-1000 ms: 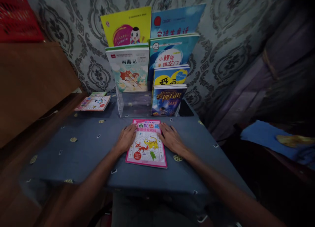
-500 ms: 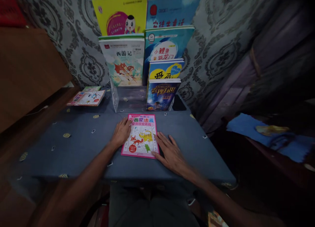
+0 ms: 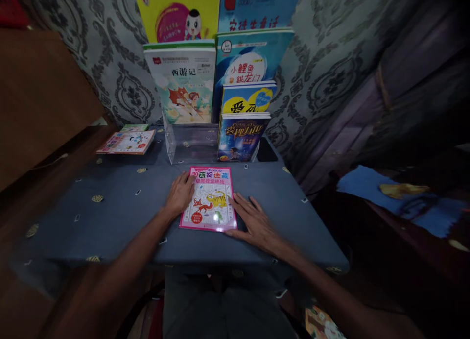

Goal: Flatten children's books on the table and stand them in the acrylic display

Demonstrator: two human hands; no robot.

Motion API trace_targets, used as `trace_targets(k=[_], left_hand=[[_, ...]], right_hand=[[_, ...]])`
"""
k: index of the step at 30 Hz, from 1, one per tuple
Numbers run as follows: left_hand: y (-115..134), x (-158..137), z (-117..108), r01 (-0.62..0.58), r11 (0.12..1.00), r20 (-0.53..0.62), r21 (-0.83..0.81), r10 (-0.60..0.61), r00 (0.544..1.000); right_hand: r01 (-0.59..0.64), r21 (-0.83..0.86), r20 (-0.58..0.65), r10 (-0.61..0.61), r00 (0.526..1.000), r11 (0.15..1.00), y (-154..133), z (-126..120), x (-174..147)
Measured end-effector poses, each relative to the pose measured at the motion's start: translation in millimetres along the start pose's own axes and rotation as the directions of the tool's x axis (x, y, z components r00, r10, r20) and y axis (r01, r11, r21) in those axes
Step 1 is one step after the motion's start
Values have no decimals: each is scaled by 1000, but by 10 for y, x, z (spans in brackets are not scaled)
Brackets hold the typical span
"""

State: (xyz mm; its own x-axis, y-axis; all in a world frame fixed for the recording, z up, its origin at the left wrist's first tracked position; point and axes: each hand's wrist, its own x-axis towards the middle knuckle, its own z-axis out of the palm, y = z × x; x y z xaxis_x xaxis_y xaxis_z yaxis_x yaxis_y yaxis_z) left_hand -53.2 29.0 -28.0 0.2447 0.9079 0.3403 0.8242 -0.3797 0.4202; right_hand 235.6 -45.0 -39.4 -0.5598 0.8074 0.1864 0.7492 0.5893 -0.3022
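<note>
In the head view, a pink-bordered book (image 3: 209, 199) lies flat on the table (image 3: 121, 226), cover up, its lettering at the far end and so the right way up for the person sitting at the near edge. The left hand (image 3: 180, 193) is palm down and unclenched, its fingertips at the upper left edge of the cover; the right hand (image 3: 255, 224) is spread, its fingers at the right edge and its thumb by the lower right corner. Neither grips the book; set at opposite sides like this, they seem to steady it or keep it square, while most of the cover is left in sight. Behind it a clear stand (image 3: 194, 148) holds books upright in steps, the tall yellow book (image 3: 179, 13) at the back and the dark blue book (image 3: 240, 140) low in front, apparently so that each title shows over the one before it. A small flat pile (image 3: 128, 142) rests at the far left of the table, well apart from the hands. As for position, the pink-bordered book lies between the two hands, just in front of the stand, with the left hand farther up its side than the right.
</note>
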Motion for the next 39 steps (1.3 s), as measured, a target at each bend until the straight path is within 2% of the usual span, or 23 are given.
trace_targets(k=[3, 6, 9, 15, 19, 24, 29, 34, 39], left_hand=[[116, -11, -17, -107, 994, 84, 4, 107, 991], [314, -16, 65, -266, 957, 240, -114, 287, 928], [492, 64, 217, -315, 918, 273, -243, 376, 885], [549, 524, 394, -246, 933, 270, -263, 316, 910], [541, 678, 395, -290, 950, 304, -117, 313, 900], [591, 658, 376, -342, 937, 344, 71, 298, 890], [640, 475, 273, -409, 910, 387, 70, 353, 852], [721, -49, 63, -517, 855, 407, -38, 485, 774], [788, -402, -68, -539, 836, 431, -104, 527, 733]], right_hand=[[-13, 15, -5, 13, 1000, 1000, -13, -2, 4], [-13, 20, -19, 13, 1000, 1000, -18, 6, 6], [-4, 18, -35, 5, 999, 1000, -10, 22, 5], [4, 4, -33, -4, 999, 1000, 5, 32, -6], [22, -1, -34, -22, 999, 1000, 7, 21, -20], [27, 5, -42, -27, 999, 1000, 2, 18, -34], [-14, 37, -83, 17, 996, 999, -2, 57, -47], [-28, 54, -118, 35, 992, 998, -3, 96, -56], [-4, 42, -129, 9, 992, 999, 15, 105, -62]])
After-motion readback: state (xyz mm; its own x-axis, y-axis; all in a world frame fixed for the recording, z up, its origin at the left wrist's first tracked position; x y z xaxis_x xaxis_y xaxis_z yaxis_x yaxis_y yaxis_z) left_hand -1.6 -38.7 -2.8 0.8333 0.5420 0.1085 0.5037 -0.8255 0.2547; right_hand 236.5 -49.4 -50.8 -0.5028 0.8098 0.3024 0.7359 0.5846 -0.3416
